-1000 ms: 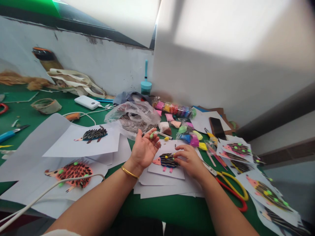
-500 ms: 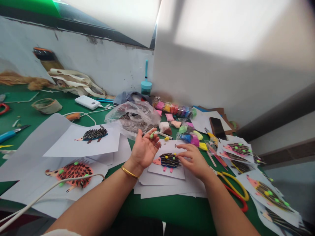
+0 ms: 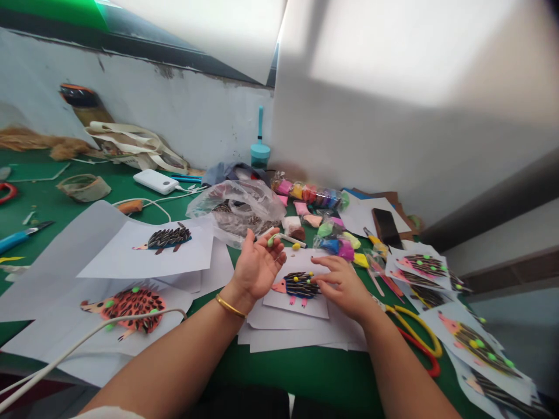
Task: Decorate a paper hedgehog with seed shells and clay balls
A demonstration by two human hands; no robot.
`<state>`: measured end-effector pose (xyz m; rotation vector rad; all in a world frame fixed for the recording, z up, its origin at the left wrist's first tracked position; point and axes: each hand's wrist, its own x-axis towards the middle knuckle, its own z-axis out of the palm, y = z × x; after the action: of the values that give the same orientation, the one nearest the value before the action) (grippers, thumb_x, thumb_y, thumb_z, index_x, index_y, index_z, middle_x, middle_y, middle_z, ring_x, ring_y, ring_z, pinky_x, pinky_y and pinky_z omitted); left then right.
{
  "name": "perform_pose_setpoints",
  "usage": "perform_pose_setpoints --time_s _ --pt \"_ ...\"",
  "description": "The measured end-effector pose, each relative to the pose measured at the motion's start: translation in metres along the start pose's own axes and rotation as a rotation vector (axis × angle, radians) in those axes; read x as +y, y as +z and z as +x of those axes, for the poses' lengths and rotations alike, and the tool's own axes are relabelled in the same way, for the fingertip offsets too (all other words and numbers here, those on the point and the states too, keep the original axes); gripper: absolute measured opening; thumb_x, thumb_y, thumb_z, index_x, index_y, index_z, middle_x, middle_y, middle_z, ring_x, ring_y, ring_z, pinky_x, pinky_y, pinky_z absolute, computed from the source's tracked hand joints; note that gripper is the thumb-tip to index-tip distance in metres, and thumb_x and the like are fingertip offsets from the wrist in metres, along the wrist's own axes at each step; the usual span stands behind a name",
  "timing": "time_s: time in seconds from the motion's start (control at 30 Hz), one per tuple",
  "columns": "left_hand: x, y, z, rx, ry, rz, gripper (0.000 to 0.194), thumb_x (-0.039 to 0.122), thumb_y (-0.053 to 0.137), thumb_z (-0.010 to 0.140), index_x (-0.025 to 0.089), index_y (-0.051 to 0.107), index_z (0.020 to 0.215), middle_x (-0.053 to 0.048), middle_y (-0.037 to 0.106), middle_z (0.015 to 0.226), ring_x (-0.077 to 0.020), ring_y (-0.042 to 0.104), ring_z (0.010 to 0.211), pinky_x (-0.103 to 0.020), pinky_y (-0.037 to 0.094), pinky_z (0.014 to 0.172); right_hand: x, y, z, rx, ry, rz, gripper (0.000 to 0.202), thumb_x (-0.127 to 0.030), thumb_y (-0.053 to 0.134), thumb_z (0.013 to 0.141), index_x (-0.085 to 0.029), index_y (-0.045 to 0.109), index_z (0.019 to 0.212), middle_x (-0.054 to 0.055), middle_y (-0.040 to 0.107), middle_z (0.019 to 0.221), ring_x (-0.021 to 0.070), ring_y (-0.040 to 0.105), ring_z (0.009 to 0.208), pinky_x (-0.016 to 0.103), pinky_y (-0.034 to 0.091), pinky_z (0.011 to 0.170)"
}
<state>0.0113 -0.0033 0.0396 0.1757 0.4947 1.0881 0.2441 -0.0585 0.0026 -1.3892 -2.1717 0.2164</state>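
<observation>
My left hand (image 3: 257,265) is turned palm up with its fingers loosely curled, and a small lump of light green clay (image 3: 271,240) sits at the fingers. My right hand (image 3: 343,285) reaches in from the right, fingers apart, fingertips at the back of a hedgehog picture (image 3: 301,285). This hedgehog has a pink face, pink feet and a body covered in dark striped seeds. Small yellow and green clay balls dot its back. Whether the right fingertips press on a ball is too small to tell. A yellow clay lump (image 3: 296,247) lies at the sheet's top edge.
Plastic bag of seeds (image 3: 238,206) and several clay packets (image 3: 325,230) lie behind the hands. Yellow- and red-handled scissors (image 3: 419,331) lie right, beside finished hedgehog sheets (image 3: 478,343). More hedgehog sheets (image 3: 109,262) spread left, crossed by a white cable (image 3: 105,326).
Almost nothing differs. The right hand's fingers have shifted slightly at the hedgehog's back; the left hand stays in place with the green clay.
</observation>
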Motion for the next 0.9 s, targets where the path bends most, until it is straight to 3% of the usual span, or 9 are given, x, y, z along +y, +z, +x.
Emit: perform_pose_setpoints --time_s 0.07,0.17,0.27,0.33,0.43,0.53,0.7,0.9 --pt "0.000 0.000 0.001 0.003 -0.005 0.012 0.045 0.050 0.039 0.098 0.015 0.065 0.111 -0.004 0.062 0.081 -0.0128 0.063 0.073 -0.027 0.054 0.068 -0.001 -0.002 0.000 0.020 -0.001 0.006 0.023 -0.018 0.059 0.084 -0.029 0.080 0.083 0.004 0.071 0.119 0.0283 0.058 0.113 0.051 0.046 0.097" --pt "-0.002 0.000 0.002 0.022 -0.004 0.088 0.025 0.026 0.052 0.093 0.018 0.064 0.114 -0.001 0.063 0.082 -0.0098 0.063 0.072 -0.022 0.053 0.067 -0.003 -0.005 0.001 0.061 0.011 0.034 0.022 -0.019 0.058 0.086 -0.027 0.079 0.081 0.005 0.071 0.117 0.0273 0.058 0.111 0.050 0.047 0.096" --pt "-0.007 0.000 0.000 0.001 -0.025 0.262 0.030 0.011 0.058 0.087 0.017 0.062 0.116 -0.001 0.065 0.081 -0.0071 0.063 0.068 -0.017 0.049 0.064 -0.007 -0.007 0.002 0.154 0.041 0.086 0.019 -0.024 0.057 0.089 -0.026 0.076 0.090 0.007 0.071 0.113 0.0261 0.060 0.108 0.048 0.047 0.096" --pt "-0.012 0.000 -0.004 -0.060 -0.062 0.400 0.035 0.013 0.062 0.086 0.016 0.059 0.121 -0.004 0.069 0.083 -0.0082 0.065 0.067 -0.018 0.049 0.064 -0.013 -0.007 0.002 0.222 0.056 0.122 0.021 -0.029 0.057 0.092 -0.026 0.073 0.104 0.008 0.070 0.112 0.0256 0.060 0.108 0.046 0.046 0.096" --pt "-0.020 0.001 -0.011 -0.193 -0.129 0.584 0.059 0.023 0.069 0.084 0.019 0.046 0.138 -0.011 0.073 0.095 -0.0155 0.070 0.076 -0.025 0.052 0.070 -0.024 -0.005 0.003 0.259 0.047 0.183 0.031 -0.035 0.057 0.094 -0.027 0.065 0.122 0.008 0.067 0.115 0.0256 0.058 0.111 0.046 0.046 0.098" --pt "-0.026 0.000 -0.015 -0.281 -0.169 0.687 0.074 0.029 0.073 0.082 0.019 0.038 0.146 -0.013 0.073 0.098 -0.0204 0.071 0.085 -0.031 0.052 0.077 -0.036 -0.001 0.005 0.271 0.008 0.215 0.040 -0.041 0.062 0.091 -0.029 0.060 0.129 0.009 0.063 0.120 0.0272 0.055 0.114 0.048 0.045 0.099" --pt "-0.029 -0.004 -0.014 -0.399 -0.141 0.721 0.068 0.034 0.074 0.081 0.018 0.048 0.141 -0.009 0.073 0.088 -0.0171 0.068 0.077 -0.026 0.048 0.070 -0.045 0.004 0.008 0.310 -0.019 0.238 0.018 -0.036 0.065 0.089 -0.032 0.072 0.105 0.007 0.063 0.109 0.0264 0.055 0.109 0.047 0.047 0.094" --pt "-0.026 0.005 -0.018 -0.409 -0.156 0.766 0.052 0.037 0.074 0.080 0.018 0.062 0.126 -0.010 0.072 0.094 -0.0190 0.069 0.080 -0.030 0.050 0.074 -0.044 0.001 0.008 0.349 -0.020 0.274 0.008 -0.030 0.068 0.087 -0.029 0.072 0.094 0.006 0.063 0.103 0.0246 0.057 0.103 0.044 0.048 0.090"
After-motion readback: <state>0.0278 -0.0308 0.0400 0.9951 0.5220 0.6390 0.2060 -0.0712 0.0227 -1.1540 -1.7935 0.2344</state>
